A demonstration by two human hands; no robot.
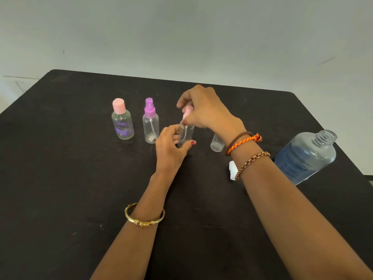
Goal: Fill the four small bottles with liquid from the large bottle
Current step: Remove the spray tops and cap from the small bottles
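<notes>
A: Item one, the small spray bottle (186, 132) in hand?

B: Clear plastic, pink pump top, standing upright mid-bench, long axis vertical, top pointing up. Left hand (171, 147) wraps its fingers round the body; right hand (203, 110) pinches the pink pump top (188, 112) from above. Likely very light, thin-walled, smooth; judged easy to tip or squeeze, so hold the body low and turn at the collar.

A: The others in the set?

B: Pink-capped bottle (122, 123) with a purple label, far left, upright. Purple spray bottle (151, 123) just beside it, upright. A fourth small bottle (217, 143), clear, right of the held one, its top hidden behind the right wrist.

A: The source?

B: Large bottle (306, 155), near the bench's right edge, uncapped, partly full of clear liquid, neck tilted up and to the right in this wide view. Probably the heaviest piece; grip round the middle. A white cap (232, 170) lies close by, partly behind the wrist.

A: Support?

B: Dark bench (60, 158).
</notes>
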